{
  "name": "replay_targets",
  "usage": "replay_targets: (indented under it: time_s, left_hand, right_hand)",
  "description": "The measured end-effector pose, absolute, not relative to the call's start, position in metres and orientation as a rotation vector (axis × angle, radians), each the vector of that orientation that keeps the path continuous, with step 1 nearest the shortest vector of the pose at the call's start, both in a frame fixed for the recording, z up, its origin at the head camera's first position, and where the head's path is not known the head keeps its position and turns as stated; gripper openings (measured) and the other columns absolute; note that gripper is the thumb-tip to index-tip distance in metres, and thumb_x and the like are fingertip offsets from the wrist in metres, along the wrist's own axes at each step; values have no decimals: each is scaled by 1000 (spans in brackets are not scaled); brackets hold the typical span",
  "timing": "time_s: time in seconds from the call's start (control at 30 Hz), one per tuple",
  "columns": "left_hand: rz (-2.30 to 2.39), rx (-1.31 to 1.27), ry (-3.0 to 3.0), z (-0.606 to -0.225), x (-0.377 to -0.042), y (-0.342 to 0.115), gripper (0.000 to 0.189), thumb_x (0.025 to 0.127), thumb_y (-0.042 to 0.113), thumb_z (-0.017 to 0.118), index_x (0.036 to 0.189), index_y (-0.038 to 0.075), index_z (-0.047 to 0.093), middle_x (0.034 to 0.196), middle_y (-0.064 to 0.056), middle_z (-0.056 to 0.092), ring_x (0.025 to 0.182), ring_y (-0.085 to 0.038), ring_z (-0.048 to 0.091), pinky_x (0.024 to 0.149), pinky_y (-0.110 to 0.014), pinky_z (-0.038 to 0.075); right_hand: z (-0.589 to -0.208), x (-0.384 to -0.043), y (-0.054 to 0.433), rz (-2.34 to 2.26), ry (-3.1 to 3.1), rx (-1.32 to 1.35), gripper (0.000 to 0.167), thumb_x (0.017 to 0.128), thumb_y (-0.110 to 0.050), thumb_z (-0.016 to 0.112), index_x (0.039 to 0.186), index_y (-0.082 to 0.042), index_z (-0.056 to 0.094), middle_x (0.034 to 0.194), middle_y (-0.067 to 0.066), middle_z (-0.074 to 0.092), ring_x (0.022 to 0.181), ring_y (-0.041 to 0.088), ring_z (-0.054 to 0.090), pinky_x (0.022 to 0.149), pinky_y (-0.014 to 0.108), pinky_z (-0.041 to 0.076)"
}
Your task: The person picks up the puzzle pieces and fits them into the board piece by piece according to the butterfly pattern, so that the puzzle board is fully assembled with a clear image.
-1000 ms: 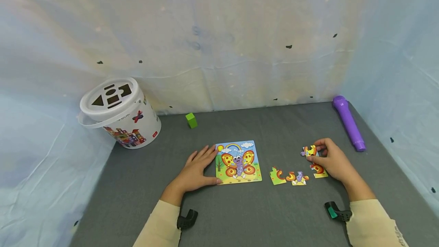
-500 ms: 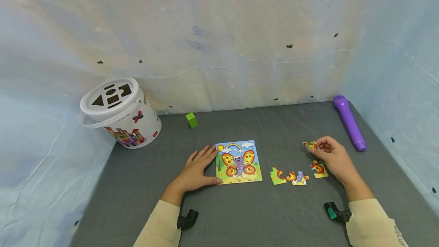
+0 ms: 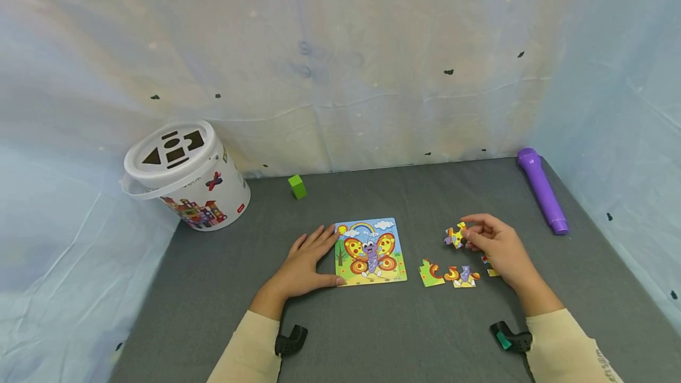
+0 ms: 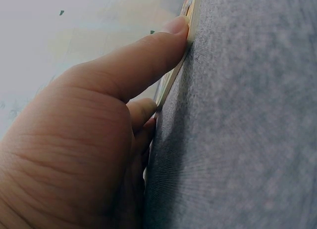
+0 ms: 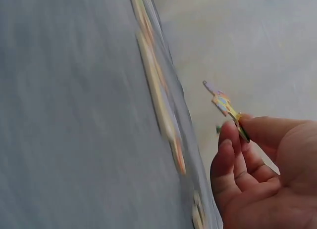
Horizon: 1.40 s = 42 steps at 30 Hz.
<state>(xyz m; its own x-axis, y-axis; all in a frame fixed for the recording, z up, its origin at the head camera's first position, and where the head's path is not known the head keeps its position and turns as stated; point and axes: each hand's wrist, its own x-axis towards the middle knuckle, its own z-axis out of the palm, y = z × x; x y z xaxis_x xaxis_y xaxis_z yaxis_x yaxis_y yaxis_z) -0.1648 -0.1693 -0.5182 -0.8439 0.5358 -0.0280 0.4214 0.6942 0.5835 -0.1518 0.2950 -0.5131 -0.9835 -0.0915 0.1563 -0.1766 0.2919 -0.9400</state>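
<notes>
My left hand (image 3: 305, 265) lies with spread, straight fingers beside a square butterfly puzzle board (image 3: 370, 253). Its thumb and a fingertip touch the board's left side; the left wrist view shows the thumb (image 4: 148, 56) on the edge. To the right, my right hand (image 3: 500, 253) pinches a yellow and purple jigsaw piece (image 3: 456, 236) between thumb and fingers, off the table in the right wrist view. Below it lie a green and orange piece (image 3: 428, 275) and joined-looking pieces with purple and orange (image 3: 464, 277). Another piece (image 3: 492, 272) is partly hidden by the right hand.
A white lidded bucket (image 3: 186, 176) with shape cut-outs stands at the back left. A green block (image 3: 297, 187) is near the back edge. A purple toy microphone (image 3: 541, 191) lies at the back right. Cloth walls rise behind the grey table (image 3: 383, 336).
My right hand has lifted the yellow and purple jigsaw piece and carried it left, turning it. It now covers part of the rightmost piece. The left hand and board stay put.
</notes>
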Motion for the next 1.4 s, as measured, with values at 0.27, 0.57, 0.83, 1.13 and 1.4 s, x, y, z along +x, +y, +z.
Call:
replay_targets:
  time_s: [0.27,0.57,0.83,1.13,1.4]
  left_hand:
    - [865,778,2711,-524,-167,-170,109,90,63,83,174,18,31,180,3,21,165,-22,10,128,-60,1]
    - [843,767,2710,-522,-166,-170,110,89,64,83,175,19,29,180,4,19,165,-20,8,128,-57,1]
    - [851,771,2707,-522,-166,-170,110,89,63,83,175,19,29,180,4,19,165,-21,9,128,-58,1]
    - [852,792,2717,-524,-167,-171,109,90,64,82,174,18,31,180,2,21,166,-23,10,128,-60,2]
    - [867,794,2719,-525,-167,-171,108,90,63,83,174,18,32,179,2,22,166,-24,11,128,-61,2]
  right_hand:
    - [-511,-146,253,1916,-2513,360,22,108,-7,70,127,4,68,100,19,73,82,30,71,70,36,62]
    - [-513,-144,217,2021,-2583,383,18,109,-10,70,122,2,71,97,18,71,72,31,70,58,37,59]
    - [-515,-152,191,2014,-2548,386,15,107,-6,71,119,3,71,95,15,71,74,33,70,54,32,55]
    - [-519,-164,167,2047,-2531,299,19,107,-3,69,123,7,68,98,17,72,79,33,71,67,35,62]
    - [-515,-161,164,1889,-2622,308,25,108,-10,71,127,6,69,105,14,70,81,27,71,69,35,62]
